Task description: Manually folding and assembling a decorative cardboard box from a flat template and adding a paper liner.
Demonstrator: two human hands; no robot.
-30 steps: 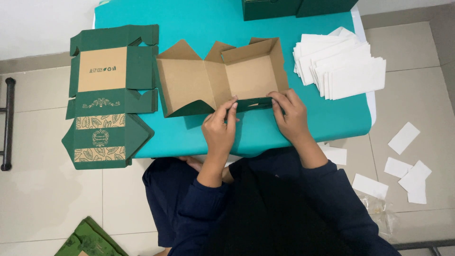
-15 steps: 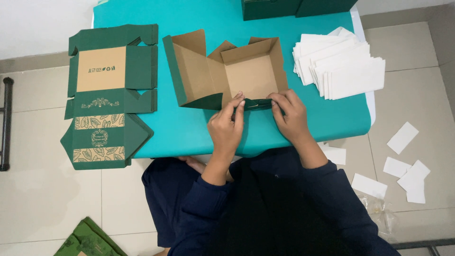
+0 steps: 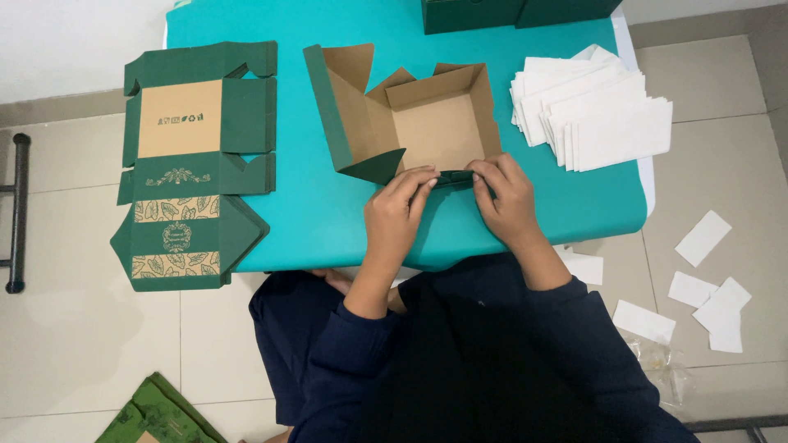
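Box [image 3: 427, 123] — 1, hands [image 3: 398, 209] — 2

Both forearms in dark sleeves angle inward. Left hand [image 3: 396, 215] and right hand [image 3: 507, 203] sit side by side at box [image 3: 427, 131] near wall, fingertips pinching its edge.

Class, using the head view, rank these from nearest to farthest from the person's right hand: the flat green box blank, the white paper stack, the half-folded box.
1. Half-folded box: touching the right hand.
2. White paper stack: table's right side.
3. Flat green box blank: far left.
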